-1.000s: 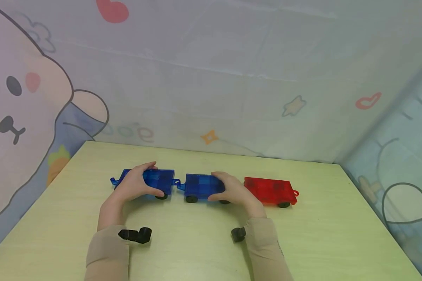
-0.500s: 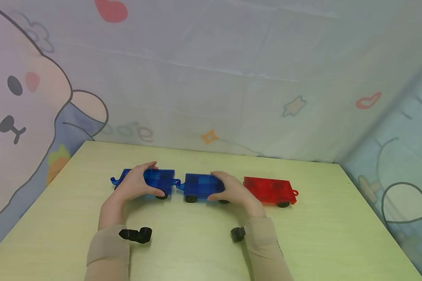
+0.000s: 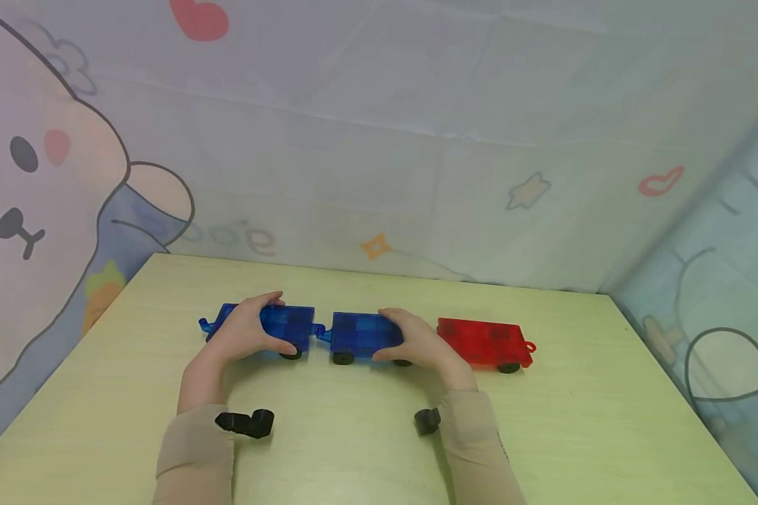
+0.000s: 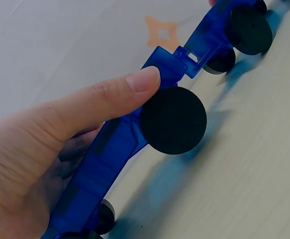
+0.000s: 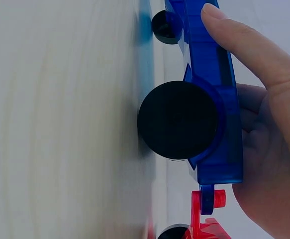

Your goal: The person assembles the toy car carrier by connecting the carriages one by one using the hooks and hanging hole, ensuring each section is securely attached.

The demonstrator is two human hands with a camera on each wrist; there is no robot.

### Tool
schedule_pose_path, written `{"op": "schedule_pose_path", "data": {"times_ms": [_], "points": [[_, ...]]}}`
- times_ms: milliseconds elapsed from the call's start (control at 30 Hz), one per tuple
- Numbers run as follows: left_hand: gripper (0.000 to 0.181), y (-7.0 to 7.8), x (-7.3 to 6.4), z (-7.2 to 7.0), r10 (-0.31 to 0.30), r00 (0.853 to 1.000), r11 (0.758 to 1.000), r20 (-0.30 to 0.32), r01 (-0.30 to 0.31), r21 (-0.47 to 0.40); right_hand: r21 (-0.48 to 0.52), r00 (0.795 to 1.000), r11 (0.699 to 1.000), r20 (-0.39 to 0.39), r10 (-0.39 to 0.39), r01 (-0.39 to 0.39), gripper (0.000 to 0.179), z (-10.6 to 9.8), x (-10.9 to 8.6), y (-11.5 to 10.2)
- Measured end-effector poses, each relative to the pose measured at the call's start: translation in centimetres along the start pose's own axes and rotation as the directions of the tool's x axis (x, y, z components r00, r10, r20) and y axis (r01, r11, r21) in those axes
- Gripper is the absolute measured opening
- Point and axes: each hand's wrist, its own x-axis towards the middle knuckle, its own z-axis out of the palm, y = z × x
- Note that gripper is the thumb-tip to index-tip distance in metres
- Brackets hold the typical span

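Observation:
My left hand grips the left blue see-through toy train car, thumb on its near side and fingers behind. A second blue toy train car is held by my right hand at its right end. Between the two, the left car's ring meets the second car's upturned hook. A red toy train car stands to the right. In the right wrist view, a red coupling piece overlaps the second car's blue end tab. My palms hide parts of both blue cars.
The cars are in a row on a pale wooden table. A printed cloth hangs right behind the table's back edge. Small black cameras sit at both wrists.
The left blue car has shifted very slightly right, and its ring now sits lower about the second car's hook. The right hand and the red car look almost still.

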Motion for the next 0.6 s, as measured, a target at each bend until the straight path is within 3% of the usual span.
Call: {"op": "schedule_pose_path", "data": {"times_ms": [600], "points": [[0.111,-0.22,0.16,0.15,-0.011,1.000,1.000,0.004,0.010,0.019,-0.007,1.000,1.000,0.003,-0.006,0.006,0.082,0.13,0.10,0.04]]}}
